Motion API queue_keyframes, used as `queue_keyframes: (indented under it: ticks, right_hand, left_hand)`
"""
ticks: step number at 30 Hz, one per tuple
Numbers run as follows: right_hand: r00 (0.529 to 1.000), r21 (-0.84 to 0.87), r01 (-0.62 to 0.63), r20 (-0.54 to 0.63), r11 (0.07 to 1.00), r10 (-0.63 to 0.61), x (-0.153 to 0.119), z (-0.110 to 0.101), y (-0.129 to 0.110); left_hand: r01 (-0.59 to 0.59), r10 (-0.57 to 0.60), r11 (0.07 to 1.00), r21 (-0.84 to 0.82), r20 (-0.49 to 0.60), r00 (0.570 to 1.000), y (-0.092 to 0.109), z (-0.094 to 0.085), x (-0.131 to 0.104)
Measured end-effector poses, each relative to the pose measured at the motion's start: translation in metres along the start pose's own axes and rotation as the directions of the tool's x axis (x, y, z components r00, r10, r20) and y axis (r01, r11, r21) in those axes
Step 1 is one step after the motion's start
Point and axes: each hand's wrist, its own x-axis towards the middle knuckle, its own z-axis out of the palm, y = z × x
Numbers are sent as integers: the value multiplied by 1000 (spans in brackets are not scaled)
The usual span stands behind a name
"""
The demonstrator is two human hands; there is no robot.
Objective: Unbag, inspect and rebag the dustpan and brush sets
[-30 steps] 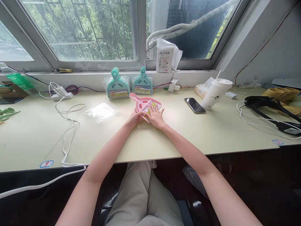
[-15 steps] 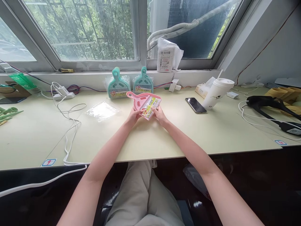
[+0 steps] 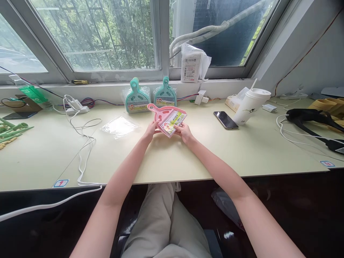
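Note:
A pink dustpan and brush set [image 3: 163,116], with a printed yellow and white label over the bristles, is held tilted just above the table in front of me. My left hand [image 3: 152,129] grips its left side, below the handle. At its lower right edge, my right hand [image 3: 184,132] is closed with the thumb on the label. Behind it, two stacks of turquoise dustpan sets in clear wrap, the left stack [image 3: 136,96] and the right stack [image 3: 165,94], lean against the sill. A clear plastic bag [image 3: 119,127] lies flat to the left of my hands.
Right of my hands are a phone [image 3: 225,120], a white lidded cup with a straw [image 3: 251,106] and a tissue box [image 3: 233,102]. White cables [image 3: 85,143] run over the left side and off the table's front edge. Green plastic pieces [image 3: 13,129] lie far left.
My left hand has shifted along the dustpan's left side, and its fingers cover less of the label. The whole view has moved slightly, so everything sits a little further right.

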Motion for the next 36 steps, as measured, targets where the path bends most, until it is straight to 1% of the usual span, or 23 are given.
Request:
queue_keyframes:
  ticks: [2,3,4,6,7,8,9,10,11,12,13,15,16,17,19,21,23,26,27,30,32,34,36]
  right_hand:
    - [1000,16,28,3,999,-28,1,-2,0]
    - [999,17,41,5,999,-41,1,-3,0]
    - [999,15,49,4,999,-49,2,-4,0]
    - [998,8,56,-5,998,-56,3,-6,-1]
    - [998,6,56,-8,998,-56,3,-6,-1]
    - [998,6,58,-10,998,-57,4,-7,0]
    - [998,7,60,-10,998,-59,4,-7,0]
    - [998,7,62,-10,998,-62,5,-7,0]
    - [998,3,64,-10,998,-64,5,-8,0]
    - [998,-3,64,-11,998,-64,5,-8,0]
    - [998,-10,66,-11,998,-66,4,-8,0]
    - [998,-29,68,-9,997,-68,3,-8,-1]
    - [998,-39,68,-8,997,-69,3,-8,-1]
    - [998,-49,67,-9,997,-67,2,-8,-1]
    - [999,-62,49,-18,997,-50,2,-7,-2]
    - [1000,-66,11,-26,998,-12,3,-7,-2]
    - [999,-66,-36,-28,997,34,4,-8,-2]
    - [996,-71,-88,-22,994,86,5,-9,-2]
    - [995,-71,-97,-16,993,96,6,-10,-2]
    - [994,-63,-107,26,992,109,6,-13,-1]
    - [992,-61,-109,49,992,112,5,-15,-1]
    - [992,-60,-112,53,992,115,4,-16,-1]
    - [993,-56,-110,46,992,113,3,-16,-2]
  left_hand:
    - [-42,73,976,213,-141,987,5,-3,0]
    - [-66,150,938,341,-226,962,8,-6,-2]
    - [-73,244,881,468,-316,917,12,-10,-3]
    - [10,413,753,658,-485,771,18,-21,-5]
    - [86,459,710,699,-552,696,21,-28,-6]
    - [167,467,687,707,-606,643,22,-36,-6]
    - [252,437,673,695,-649,622,22,-45,-6]
    - [333,380,652,681,-674,634,20,-53,-5]
    - [401,313,618,677,-679,664,17,-61,-3]
    - [437,245,567,698,-649,720,13,-68,-1]
    - [438,187,510,740,-593,783,9,-72,0]
    - [364,133,435,824,-458,879,2,-76,3]
    - [301,122,425,854,-384,915,0,-74,3]
    - [232,120,433,871,-311,943,-1,-71,4]
    - [101,122,462,881,-176,977,-1,-62,4]
    - [23,142,443,896,-95,985,0,-52,3]
    - [0,205,361,932,-79,976,1,-43,0]
    - [47,336,222,974,-122,934,0,-38,-3]
    - [83,343,193,978,-146,928,-1,-39,-4]
    - [184,226,137,973,-211,951,-1,-44,-4]
    - [200,158,93,975,-213,964,0,-46,-3]
    - [208,155,55,977,-214,964,2,-47,-2]
    - [231,177,42,972,-235,956,4,-45,-3]
